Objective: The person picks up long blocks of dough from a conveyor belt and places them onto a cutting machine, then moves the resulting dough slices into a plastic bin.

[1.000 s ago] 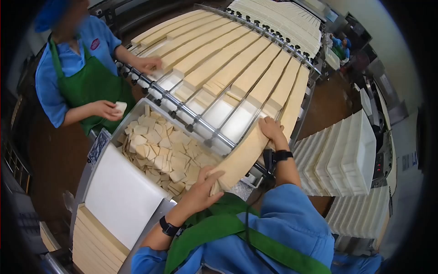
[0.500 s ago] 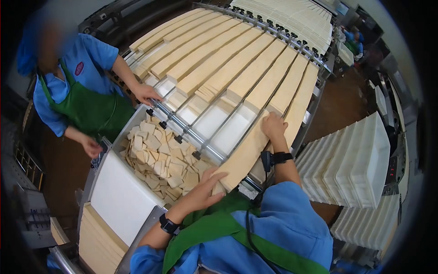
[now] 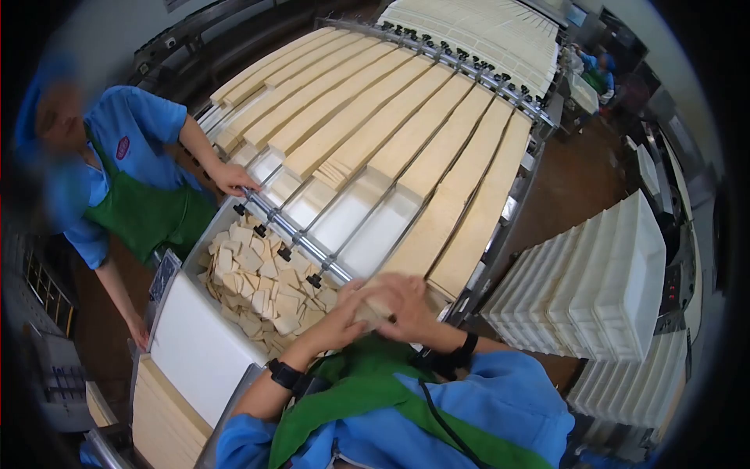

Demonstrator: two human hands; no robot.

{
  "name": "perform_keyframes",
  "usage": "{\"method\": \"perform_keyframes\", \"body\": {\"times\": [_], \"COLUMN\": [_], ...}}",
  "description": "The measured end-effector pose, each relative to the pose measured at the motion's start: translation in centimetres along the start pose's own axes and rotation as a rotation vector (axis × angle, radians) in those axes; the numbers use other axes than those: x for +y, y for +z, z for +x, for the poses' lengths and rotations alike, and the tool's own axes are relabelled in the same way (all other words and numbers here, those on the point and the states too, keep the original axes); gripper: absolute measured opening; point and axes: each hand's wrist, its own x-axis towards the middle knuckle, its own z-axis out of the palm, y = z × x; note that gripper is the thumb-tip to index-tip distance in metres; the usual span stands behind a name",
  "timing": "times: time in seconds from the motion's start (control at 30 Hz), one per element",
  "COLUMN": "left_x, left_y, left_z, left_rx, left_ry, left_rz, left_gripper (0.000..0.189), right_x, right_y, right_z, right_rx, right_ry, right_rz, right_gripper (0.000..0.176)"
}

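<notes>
Head view: both hands close together at the near end of a long pale strip (image 3: 453, 199).
Left hand (image 3: 334, 322) and right hand (image 3: 410, 309) have curled fingers around a pale piece (image 3: 377, 303); too blurry to tell if either's gripping. Strip's lying in its slot. Loose fingers could drop the piece, and pressing too hard might crack the strip tbh.

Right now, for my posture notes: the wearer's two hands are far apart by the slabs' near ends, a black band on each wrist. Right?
Not far apart: in the head view the left hand and right hand are close together by the near ends of the slabs, a black band on each wrist.
</notes>
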Motion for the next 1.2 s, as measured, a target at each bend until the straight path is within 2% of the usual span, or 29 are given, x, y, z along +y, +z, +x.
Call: {"method": "perform_keyframes", "body": {"times": [0.13, 0.2, 0.3, 0.37, 0.43, 0.5, 0.6, 0.7, 1.1, 1.2], "left_x": [-1.8, -2.9, -5.1, -6.7, -8.3, -12.1, -10.9, -10.7, -10.7, -10.9], "left_y": [-2.1, -3.0, -3.0, -2.4, -1.3, 0.7, 2.6, 3.2, 3.1, 3.2], "left_z": [-2.2, -4.4, -8.3, -11.3, -14.2, -17.4, -18.9, -18.6, -18.6, -18.8], "left_rx": [0.083, 0.200, 0.497, 0.561, 0.563, 0.618, 0.641, 0.807, 0.765, 0.773], "left_ry": [0.010, -0.086, -0.303, -0.278, -0.457, -0.389, -0.452, -0.434, -0.467, -0.418], "left_rz": [-0.028, -0.123, -0.029, 0.478, 0.347, 0.584, 0.752, 0.782, 0.800, 0.812], "left_gripper": [0.069, 0.069, 0.067, 0.061, 0.049, 0.028, 0.010, 0.005, 0.011, 0.012], "right_x": [0.4, 0.9, 0.2, 0.2, 0.2, 0.2, 0.1, 0.0, -0.2, -0.2], "right_y": [3.3, 3.9, 3.6, 3.4, 3.3, 3.5, 3.6, 3.7, 3.8, 3.8], "right_z": [-2.5, -3.0, -2.7, -2.5, -2.4, -2.4, -2.5, -2.4, -2.2, -2.3], "right_rx": [0.109, 0.151, 0.169, 0.153, 0.156, 0.175, 0.167, 0.161, 0.193, 0.176], "right_ry": [-0.105, -0.221, -0.129, -0.134, -0.140, -0.139, -0.124, -0.105, -0.072, -0.058], "right_rz": [-0.282, -0.398, -0.359, -0.334, -0.323, -0.329, -0.315, -0.303, -0.288, -0.293], "right_gripper": [0.035, 0.029, 0.023, 0.022, 0.021, 0.021, 0.020, 0.016, 0.013, 0.014]}}
